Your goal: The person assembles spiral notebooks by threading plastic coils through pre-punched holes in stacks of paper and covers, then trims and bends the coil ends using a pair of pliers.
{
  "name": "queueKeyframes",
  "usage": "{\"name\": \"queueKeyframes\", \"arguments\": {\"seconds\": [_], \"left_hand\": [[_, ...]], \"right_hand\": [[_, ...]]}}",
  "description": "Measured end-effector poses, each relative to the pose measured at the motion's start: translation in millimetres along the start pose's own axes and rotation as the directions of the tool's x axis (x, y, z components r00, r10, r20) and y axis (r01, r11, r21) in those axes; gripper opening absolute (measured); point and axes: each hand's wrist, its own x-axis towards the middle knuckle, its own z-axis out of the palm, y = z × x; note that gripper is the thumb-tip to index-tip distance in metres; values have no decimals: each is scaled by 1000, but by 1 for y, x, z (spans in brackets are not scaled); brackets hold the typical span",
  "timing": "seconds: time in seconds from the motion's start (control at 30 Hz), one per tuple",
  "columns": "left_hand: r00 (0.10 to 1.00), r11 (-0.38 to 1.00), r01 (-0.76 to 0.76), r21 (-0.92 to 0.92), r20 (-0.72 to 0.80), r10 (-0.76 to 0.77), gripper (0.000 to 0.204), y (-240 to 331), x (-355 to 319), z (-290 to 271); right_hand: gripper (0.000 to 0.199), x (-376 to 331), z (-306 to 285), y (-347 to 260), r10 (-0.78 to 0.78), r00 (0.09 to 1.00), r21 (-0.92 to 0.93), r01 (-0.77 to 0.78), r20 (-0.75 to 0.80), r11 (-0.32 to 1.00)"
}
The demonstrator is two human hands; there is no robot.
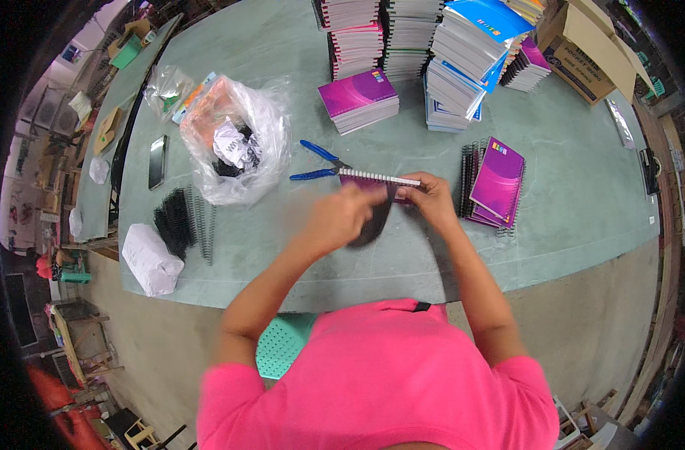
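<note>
My right hand [431,201] grips the right end of a small purple notebook [355,181], its white, notched page edge turned away from me. My left hand [341,219] is beside the notebook's near side, smeared by motion, so its grip is unclear. Between the hands hangs a blurred dark shape [372,226] that I cannot make out. Cutting pliers with blue handles [316,175] lie just past the notebook's left end. Right of my right hand lie several purple notebooks [500,180] with black spiral bindings.
Tall notebook stacks [410,45] and a blue-covered stack [451,94] stand at the back, beside a purple pile [361,101] and an open carton [582,56]. Leftward are a plastic bag [271,135], a phone [157,161], black spiral coils [175,223] and a white paper-wrapped bundle [151,259].
</note>
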Motion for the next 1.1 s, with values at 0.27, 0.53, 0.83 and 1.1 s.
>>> {"name": "queueKeyframes", "arguments": {"seconds": [0.27,0.53,0.83,1.1], "left_hand": [[995,993,-102,-55,10,103,41,0,4,6],[956,981,-130,-146,246,163,34,3,2,27],[765,925,-343,165,-522,377,25,19,10,17],[932,961,-213,175,-258,254,25,4,23,15]], "right_hand": [[20,-5,-1,2,-28,998,-129,34,47,991],[22,-7,-1,5,-42,999,-207,45,17,977],[21,-11,14,-5,-162,986,42,161,40,986],[20,-22,14,0,-186,977,36,190,-100,981]]}}
